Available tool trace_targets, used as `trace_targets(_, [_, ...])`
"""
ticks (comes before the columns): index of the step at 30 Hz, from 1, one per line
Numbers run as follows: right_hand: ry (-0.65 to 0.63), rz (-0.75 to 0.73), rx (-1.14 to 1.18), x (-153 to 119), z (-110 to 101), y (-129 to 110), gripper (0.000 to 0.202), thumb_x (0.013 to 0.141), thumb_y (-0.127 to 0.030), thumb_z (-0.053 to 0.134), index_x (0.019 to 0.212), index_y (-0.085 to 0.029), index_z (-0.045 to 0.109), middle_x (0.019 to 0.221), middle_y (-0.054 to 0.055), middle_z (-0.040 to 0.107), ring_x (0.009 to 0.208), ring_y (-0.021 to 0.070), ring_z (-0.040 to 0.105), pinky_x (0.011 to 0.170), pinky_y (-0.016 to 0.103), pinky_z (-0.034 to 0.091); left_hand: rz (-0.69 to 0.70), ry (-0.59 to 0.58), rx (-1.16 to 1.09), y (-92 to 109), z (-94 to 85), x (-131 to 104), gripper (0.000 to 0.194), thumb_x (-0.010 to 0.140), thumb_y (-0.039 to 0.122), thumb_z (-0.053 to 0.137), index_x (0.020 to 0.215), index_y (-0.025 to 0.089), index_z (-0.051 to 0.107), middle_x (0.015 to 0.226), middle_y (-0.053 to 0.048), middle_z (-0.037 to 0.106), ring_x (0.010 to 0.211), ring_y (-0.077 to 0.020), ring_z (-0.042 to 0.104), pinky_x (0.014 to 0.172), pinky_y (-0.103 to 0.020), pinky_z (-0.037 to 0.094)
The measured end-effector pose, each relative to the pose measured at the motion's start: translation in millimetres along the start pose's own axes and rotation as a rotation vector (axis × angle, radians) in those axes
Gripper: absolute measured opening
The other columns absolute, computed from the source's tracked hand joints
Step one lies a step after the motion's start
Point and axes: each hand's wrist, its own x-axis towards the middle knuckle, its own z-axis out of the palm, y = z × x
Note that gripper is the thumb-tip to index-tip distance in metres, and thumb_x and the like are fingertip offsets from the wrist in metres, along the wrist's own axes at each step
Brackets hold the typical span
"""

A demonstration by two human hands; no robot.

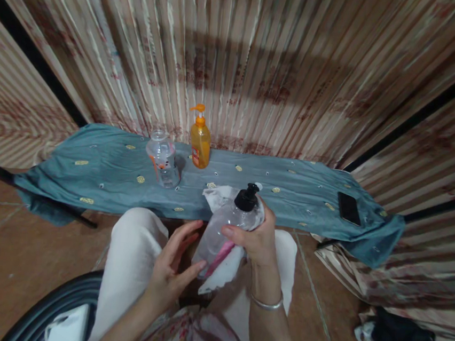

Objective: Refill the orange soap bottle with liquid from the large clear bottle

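The right hand (259, 243) was closed around a clear bottle (219, 224), thumb across its front just below the black pump (247, 198), with a white cloth (223, 280) between palm and bottle. The bottle tilted above the lap, its base toward the left hand (173, 264), which was open and curved, its thumb at the bottle's lower side; whether it touched could not be told. A pink stripe marked the bottle, with no legible words. On the counter (256, 178), an orange soap bottle (200, 145) bore a red-and-white label and a clear jar (164, 163) orange and dark printing, both too small to read.
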Motion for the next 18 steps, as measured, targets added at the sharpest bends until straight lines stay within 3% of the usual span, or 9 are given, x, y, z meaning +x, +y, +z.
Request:
trace_targets(3, [0.094,-0.039,-0.081,-2.9,8.3,0.1,0.042,0.05,-0.033,0.081,0.084,-0.022,0.06,0.076,-0.003,0.063,0.069,0.0137,0.054,0.065,0.027,0.048,0.036,0.013,0.086,-4.3,1.2,3.2,0.062,0.07,0.029,0.079,0.128,0.026,0.056,0.139,-0.008,0.053,0.132,-0.0276,0.046,0.112,-0.038,0.038])
trace_targets(8, [0.148,-0.025,-0.108,-8.0,17.2,0.7,0.049,0.049,-0.031,0.083,0.091,-0.022,0.06,0.079,-0.003,0.065,0.071,0.0136,0.057,0.066,0.026,0.049,-0.099,-0.018,-0.066,-19.0,6.0,10.1,0.061,0.069,0.041,0.078,0.124,0.022,0.06,0.131,-0.009,0.061,0.125,-0.0296,0.054,0.108,-0.04,0.042])
trace_targets(14, [0.061,-0.016,-0.104,-6.0,12.2,-1.3,0.054,0.047,-0.03,0.085,0.094,-0.021,0.061,0.084,-0.002,0.067,0.077,0.0151,0.059,0.072,0.027,0.049,-0.206,-0.025,-0.139,-10.2,6.4,10.6,0.063,0.063,0.038,0.083,0.119,0.019,0.064,0.128,-0.01,0.064,0.125,-0.0327,0.054,0.107,-0.045,0.042])
trace_targets(18, [-0.065,0.004,0.008,-3.5,8.1,-2.9,0.052,0.047,-0.026,0.085,0.093,-0.021,0.062,0.083,-0.003,0.066,0.075,0.014,0.058,0.071,0.026,0.049,-0.217,-0.082,-0.157,0.2,5.3,9.6,0.06,0.064,0.034,0.082,0.119,0.018,0.065,0.123,-0.009,0.067,0.118,-0.0318,0.06,0.103,-0.043,0.047])
